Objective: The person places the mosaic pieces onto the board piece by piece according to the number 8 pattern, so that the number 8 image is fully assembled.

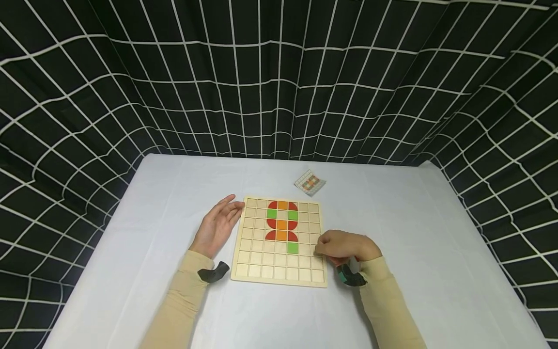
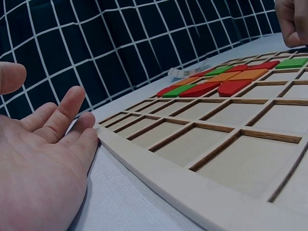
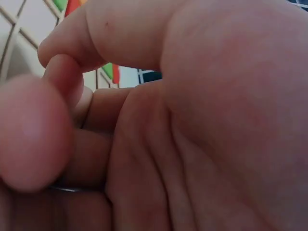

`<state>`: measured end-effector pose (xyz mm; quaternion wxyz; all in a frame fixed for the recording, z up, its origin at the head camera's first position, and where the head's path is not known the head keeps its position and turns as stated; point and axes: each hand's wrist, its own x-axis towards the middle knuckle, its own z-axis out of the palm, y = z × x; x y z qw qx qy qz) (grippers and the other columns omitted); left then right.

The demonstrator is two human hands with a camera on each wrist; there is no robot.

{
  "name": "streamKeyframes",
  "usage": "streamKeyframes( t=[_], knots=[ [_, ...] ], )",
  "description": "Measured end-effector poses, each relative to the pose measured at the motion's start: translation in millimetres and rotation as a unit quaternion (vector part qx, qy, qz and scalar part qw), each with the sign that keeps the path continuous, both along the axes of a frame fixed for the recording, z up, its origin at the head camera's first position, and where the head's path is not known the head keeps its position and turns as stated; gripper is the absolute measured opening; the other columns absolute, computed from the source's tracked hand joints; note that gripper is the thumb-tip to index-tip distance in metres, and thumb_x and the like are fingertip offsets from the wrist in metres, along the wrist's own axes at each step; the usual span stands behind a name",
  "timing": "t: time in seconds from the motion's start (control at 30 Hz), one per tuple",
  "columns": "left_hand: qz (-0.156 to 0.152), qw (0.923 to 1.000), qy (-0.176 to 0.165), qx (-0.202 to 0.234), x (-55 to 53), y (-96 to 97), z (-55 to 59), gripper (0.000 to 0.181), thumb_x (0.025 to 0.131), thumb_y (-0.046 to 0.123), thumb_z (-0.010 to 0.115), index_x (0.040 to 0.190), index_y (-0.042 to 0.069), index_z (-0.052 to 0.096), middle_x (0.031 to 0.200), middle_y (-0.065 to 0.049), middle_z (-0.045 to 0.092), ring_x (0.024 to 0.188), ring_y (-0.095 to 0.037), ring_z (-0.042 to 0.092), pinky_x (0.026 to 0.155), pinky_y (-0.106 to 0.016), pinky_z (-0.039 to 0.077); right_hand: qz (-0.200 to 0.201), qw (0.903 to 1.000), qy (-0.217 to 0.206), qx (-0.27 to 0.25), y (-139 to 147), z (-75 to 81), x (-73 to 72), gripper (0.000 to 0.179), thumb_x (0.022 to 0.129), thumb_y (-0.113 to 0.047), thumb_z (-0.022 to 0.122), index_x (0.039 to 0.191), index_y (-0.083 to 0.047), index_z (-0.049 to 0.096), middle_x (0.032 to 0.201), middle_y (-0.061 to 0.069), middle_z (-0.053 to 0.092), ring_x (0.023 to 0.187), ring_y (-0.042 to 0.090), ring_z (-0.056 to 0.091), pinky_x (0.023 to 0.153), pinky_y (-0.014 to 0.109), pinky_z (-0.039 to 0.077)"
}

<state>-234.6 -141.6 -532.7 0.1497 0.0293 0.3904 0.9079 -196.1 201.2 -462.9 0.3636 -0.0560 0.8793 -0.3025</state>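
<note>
A square wooden grid board (image 1: pixel 261 272) lies on the table. Red rounded tiles (image 1: pixel 271 235), orange square tiles (image 1: pixel 282 225) and green square tiles (image 1: pixel 271 213) fill cells in its upper middle. A lone green tile (image 1: pixel 293 248) sits below them, right of centre. My left hand (image 1: pixel 215 230) rests palm up beside the board's left edge, fingers relaxed, fingertips at the rim. My right hand (image 1: pixel 344 245) is over the board's right edge with curled fingers. In the right wrist view, thumb and a finger of that hand (image 3: pixel 202 134) meet; nothing shows between them.
A small printed card (image 1: pixel 310 182) with a coloured grid pattern lies behind the board. White cloth (image 1: pixel 405 213) covers the table. A black curtain with white grid lines (image 1: pixel 270 97) stands at the back and sides. Dark bands (image 1: pixel 213 273) sit on both wrists.
</note>
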Motion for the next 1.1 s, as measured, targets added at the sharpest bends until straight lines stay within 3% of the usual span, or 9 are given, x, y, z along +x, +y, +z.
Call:
streamKeyframes(
  t=[0.17, 0.4, 0.57, 0.7, 0.9, 1.1],
  knots=[
    [0.000, 1.0000, -0.001, 0.000, -0.6, 0.9, -0.3, 0.054, 0.112, 0.027, 0.034, 0.158, 0.004, 0.018, 0.136, -0.012, 0.050, 0.150, -0.029, 0.032, 0.131, -0.029, 0.027, -0.009, 0.9998, 0.008, 0.014, 4.1, 1.0, -0.8, 0.027, 0.094, -0.023, 0.056, 0.071, -0.009, 0.056, 0.049, -0.002, 0.044, 0.045, 0.011, 0.041, 0.045, 0.019, 0.030],
    [0.002, 1.0000, -0.002, -0.002, -0.3, 1.7, 2.5, 0.056, 0.112, 0.027, 0.034, 0.159, 0.003, 0.016, 0.134, -0.011, 0.051, 0.148, -0.027, 0.035, 0.130, -0.029, 0.027, -0.067, 0.9958, 0.056, 0.027, 8.5, 4.6, -5.6, 0.022, 0.097, -0.024, 0.056, 0.089, -0.006, 0.065, 0.061, 0.005, 0.058, 0.052, 0.018, 0.062, 0.052, 0.025, 0.052],
    [0.004, 1.0000, -0.005, -0.002, 0.4, 1.8, 2.1, 0.055, 0.112, 0.026, 0.034, 0.159, 0.003, 0.017, 0.133, -0.011, 0.053, 0.148, -0.028, 0.034, 0.131, -0.030, 0.027, -0.066, 0.9902, 0.115, 0.043, 12.4, 7.5, -10.3, 0.028, 0.099, -0.028, 0.052, 0.084, -0.006, 0.061, 0.066, 0.006, 0.060, 0.059, 0.018, 0.055, 0.055, 0.026, 0.043],
    [0.005, 1.0000, -0.008, 0.000, 0.7, 2.1, 2.1, 0.054, 0.112, 0.026, 0.034, 0.159, 0.002, 0.018, 0.133, -0.011, 0.053, 0.148, -0.029, 0.034, 0.131, -0.030, 0.027, -0.066, 0.9878, 0.137, 0.030, 21.1, 11.6, -11.6, 0.031, 0.101, -0.029, 0.052, 0.083, -0.004, 0.059, 0.068, 0.007, 0.059, 0.061, 0.018, 0.051, 0.053, 0.026, 0.041],
    [0.005, 0.9999, -0.010, 0.003, 0.6, 2.0, 1.8, 0.054, 0.112, 0.026, 0.034, 0.158, 0.003, 0.018, 0.133, -0.011, 0.052, 0.148, -0.028, 0.034, 0.131, -0.030, 0.027, -0.076, 0.9890, 0.124, 0.026, 40.8, 14.8, -11.4, 0.031, 0.101, -0.030, 0.053, 0.085, -0.003, 0.058, 0.066, 0.006, 0.058, 0.060, 0.020, 0.053, 0.055, 0.027, 0.043],
    [0.004, 1.0000, -0.004, 0.002, 0.2, 1.4, 1.1, 0.056, 0.112, 0.027, 0.036, 0.159, 0.003, 0.017, 0.135, -0.013, 0.052, 0.148, -0.028, 0.034, 0.131, -0.031, 0.027, -0.077, 0.9948, 0.066, 0.011, 47.5, 11.0, -10.5, 0.035, 0.102, -0.033, 0.053, 0.084, -0.003, 0.055, 0.063, 0.006, 0.059, 0.057, 0.019, 0.057, 0.055, 0.029, 0.052]
  ],
)
